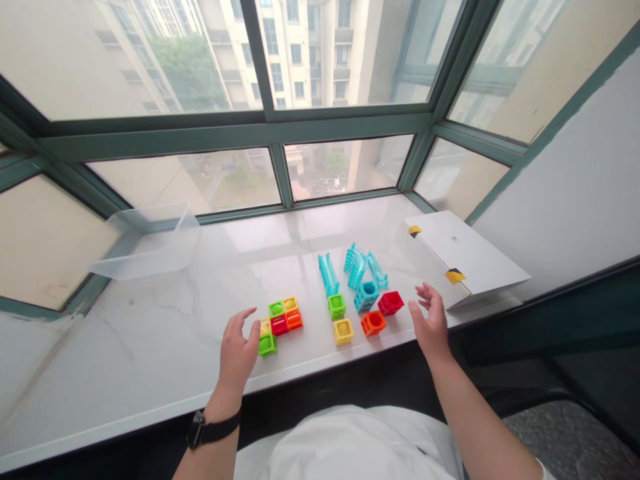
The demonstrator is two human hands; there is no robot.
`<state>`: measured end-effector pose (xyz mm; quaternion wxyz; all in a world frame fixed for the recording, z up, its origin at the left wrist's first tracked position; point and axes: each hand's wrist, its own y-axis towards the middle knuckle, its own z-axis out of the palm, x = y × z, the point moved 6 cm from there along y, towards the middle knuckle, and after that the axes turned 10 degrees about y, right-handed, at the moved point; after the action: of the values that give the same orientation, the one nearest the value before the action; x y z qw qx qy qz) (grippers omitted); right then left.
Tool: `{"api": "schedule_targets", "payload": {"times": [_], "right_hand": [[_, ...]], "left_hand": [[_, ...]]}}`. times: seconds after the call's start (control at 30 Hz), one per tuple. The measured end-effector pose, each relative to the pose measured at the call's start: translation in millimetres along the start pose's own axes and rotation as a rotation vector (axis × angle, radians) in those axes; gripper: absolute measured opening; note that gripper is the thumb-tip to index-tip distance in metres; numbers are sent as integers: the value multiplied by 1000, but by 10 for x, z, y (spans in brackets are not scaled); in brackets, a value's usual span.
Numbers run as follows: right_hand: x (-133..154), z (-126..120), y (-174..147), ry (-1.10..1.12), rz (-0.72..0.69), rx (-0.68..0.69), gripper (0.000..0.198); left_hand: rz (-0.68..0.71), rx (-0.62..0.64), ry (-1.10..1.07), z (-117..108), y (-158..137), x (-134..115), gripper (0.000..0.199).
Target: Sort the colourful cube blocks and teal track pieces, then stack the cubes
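Note:
My left hand (pixel 240 349), fingers apart and holding nothing, is beside a cluster of toy cube blocks on the sill. In that cluster are a red block (pixel 279 325), an orange block (pixel 295 319), a green block (pixel 267 345) and others in green and yellow. My right hand (pixel 431 322) is also open, just right of a loose red cube (pixel 391 303). Left of that cube lie an orange cube (pixel 373 323), a blue cube (pixel 367 297), a green cube (pixel 337 307) and a yellow cube (pixel 343 331). Behind them rest clear turquoise track pieces (pixel 355 265), one of them curved.
A white marble-patterned sill (pixel 165 333) bears everything, its front edge close to my body. At the left stands a clear plastic bin (pixel 150 263). A white box (pixel 467 253) with yellow-black tape lies at the right. Window frames (pixel 285 177) border the back.

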<state>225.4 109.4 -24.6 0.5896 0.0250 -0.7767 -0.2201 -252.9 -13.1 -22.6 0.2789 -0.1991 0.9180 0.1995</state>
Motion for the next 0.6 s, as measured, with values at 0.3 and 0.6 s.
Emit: {"api": "schedule_targets", "payload": {"times": [0.3, 0.6], "right_hand": [[1424, 1161, -666, 208, -258, 482, 18], [968, 2696, -1663, -140, -222, 1184, 45]], "left_hand": [[36, 130, 5, 205, -121, 331, 36], [139, 161, 16, 471, 157, 228, 41]]}}
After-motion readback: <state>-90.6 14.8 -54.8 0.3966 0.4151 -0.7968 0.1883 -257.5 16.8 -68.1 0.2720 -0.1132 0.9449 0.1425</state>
